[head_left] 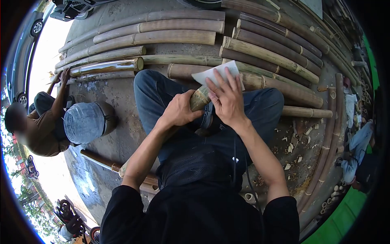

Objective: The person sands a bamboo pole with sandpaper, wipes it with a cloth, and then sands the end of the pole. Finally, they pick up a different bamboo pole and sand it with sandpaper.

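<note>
My left hand (177,110) is wrapped around a green-brown bamboo pole (199,100) that rises between my knees. Over the pole's upper end lies a folded white sheet (203,76), perhaps sandpaper, though its underside is hidden. My right hand (228,103) presses on this sheet with the fingers along it and the thumb toward the pole. The sheet's edges stick out past the fingertips. Most of the pole's lower length is hidden by my left forearm and body.
Long bamboo poles (174,38) lie in rows ahead, with more poles (276,55) at right. A person (44,122) at left touches a glossy pole (105,67) beside a plastic-wrapped container (83,122). Wood chips (290,148) litter the ground; another person (359,152) is at far right.
</note>
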### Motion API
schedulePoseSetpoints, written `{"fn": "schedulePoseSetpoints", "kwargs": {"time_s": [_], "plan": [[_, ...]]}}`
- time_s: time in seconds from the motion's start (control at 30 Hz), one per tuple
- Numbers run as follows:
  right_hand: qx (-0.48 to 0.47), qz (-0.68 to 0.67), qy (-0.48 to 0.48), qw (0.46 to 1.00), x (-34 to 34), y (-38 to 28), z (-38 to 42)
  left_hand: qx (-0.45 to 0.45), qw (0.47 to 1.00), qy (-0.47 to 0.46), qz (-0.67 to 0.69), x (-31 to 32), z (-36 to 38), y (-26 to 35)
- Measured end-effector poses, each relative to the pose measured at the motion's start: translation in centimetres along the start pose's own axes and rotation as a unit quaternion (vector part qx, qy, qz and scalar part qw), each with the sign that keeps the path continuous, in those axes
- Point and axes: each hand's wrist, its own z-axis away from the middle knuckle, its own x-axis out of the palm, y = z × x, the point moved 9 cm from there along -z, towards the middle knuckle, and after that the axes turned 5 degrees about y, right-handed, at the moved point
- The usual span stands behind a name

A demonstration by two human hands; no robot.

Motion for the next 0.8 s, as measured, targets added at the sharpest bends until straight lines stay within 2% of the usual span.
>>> {"fn": "schedulePoseSetpoints", "kwargs": {"time_s": [0.03,0.07,0.13,0.2,0.23,0.27,0.33,0.37,0.4,0.47,0.5,0.53,0.57,0.6,0.63,0.67,0.7,0.73,0.8], "plan": [[-0.074,-0.044,-0.059,0.995,1.7,-2.4,1.8,0.012,1.0,-0.004,-0.007,0.5,0.0,-0.3],[-0.093,-0.06,-0.064,0.992,2.3,-3.5,2.6,0.013,1.0,-0.002,-0.006,0.2,0.0,0.2],[-0.144,-0.028,-0.045,0.988,2.1,-1.5,2.3,-0.01,1.0,-0.009,-0.005,-0.1,0.7,0.7],[-0.031,-0.018,0.019,0.999,0.8,3.6,-0.3,-0.005,1.0,-0.013,0.005,-0.1,0.7,1.0],[0.004,-0.031,0.041,0.999,1.1,5.3,-0.8,0.006,1.0,-0.013,0.012,-0.4,0.3,1.3],[-0.001,-0.031,0.04,0.999,1.3,4.6,-0.6,0.018,1.0,-0.011,0.017,-0.8,0.1,1.8],[-0.132,-0.027,0.01,0.991,2.0,-0.8,1.3,0.008,0.998,-0.019,0.057,-1.6,0.0,1.7],[-0.217,-0.037,0.0,0.975,3.2,-2.8,3.4,0.053,0.994,-0.035,0.093,-1.5,-0.1,1.4],[-0.22,-0.038,-0.001,0.975,3.8,-2.2,3.6,0.099,0.985,-0.052,0.128,-1.7,0.0,2.2],[-0.184,-0.025,0.083,0.979,3.4,0.8,2.8,0.081,0.987,-0.053,0.129,-2.3,-0.5,2.1],[-0.046,-0.067,0.139,0.987,2.5,3.8,0.9,0.035,0.987,-0.085,0.133,-1.8,-0.9,1.3],[0.027,-0.135,0.188,0.973,1.8,5.7,-0.2,-0.013,0.983,-0.118,0.137,-1.3,-1.1,0.4],[0.007,-0.11,0.18,0.978,1.9,4.4,0.0,-0.051,0.969,-0.163,0.178,-0.8,-1.1,-0.2],[-0.016,-0.083,0.177,0.981,2.1,2.8,0.0,-0.051,0.969,-0.16,0.181,-0.8,-1.4,-1.2],[-0.111,-0.035,0.124,0.985,3.1,-0.5,0.9,0.014,0.961,-0.177,0.214,-0.7,-1.6,-1.3],[-0.256,-0.019,0.087,0.962,4.5,-3.4,2.9,0.081,0.947,-0.195,0.244,-0.8,-1.8,-0.6],[-0.288,0.009,0.107,0.952,4.6,-3.5,3.1,0.005,0.919,-0.238,0.314,-0.7,-1.0,-0.2],[-0.319,0.036,0.126,0.939,4.6,-3.1,3.4,0.026,0.912,-0.238,0.333,0.0,-1.4,-0.9],[-0.101,-0.019,0.157,0.982,2.6,2.3,0.0,-0.047,0.881,-0.284,0.375,0.7,-1.3,-0.9]]}}
